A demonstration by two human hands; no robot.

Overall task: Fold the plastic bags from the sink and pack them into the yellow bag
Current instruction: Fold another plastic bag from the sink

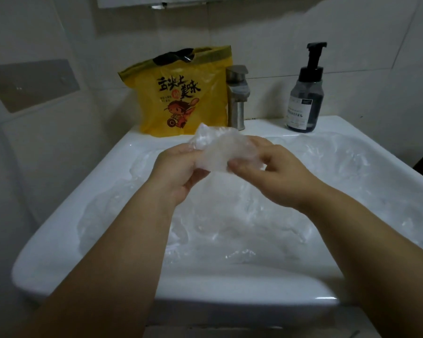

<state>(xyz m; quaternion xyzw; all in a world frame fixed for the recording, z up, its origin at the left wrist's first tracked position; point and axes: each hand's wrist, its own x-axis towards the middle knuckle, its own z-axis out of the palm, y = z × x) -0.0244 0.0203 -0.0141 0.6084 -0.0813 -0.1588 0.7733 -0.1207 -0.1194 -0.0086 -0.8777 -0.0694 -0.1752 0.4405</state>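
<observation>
Both my hands hold a small, crumpled clear plastic bag above the white sink. My left hand grips its left side with curled fingers. My right hand pinches its right edge between thumb and fingers. Under my hands the sink basin is full of loose clear plastic bags. The yellow bag, printed with black characters and a cartoon figure, stands upright on the back ledge of the sink, left of the tap. Its mouth is open and something black shows at the top.
A metal tap stands at the back centre of the sink, touching the yellow bag's right side. A dark pump bottle stands on the back right ledge. Tiled walls close in behind and at the left.
</observation>
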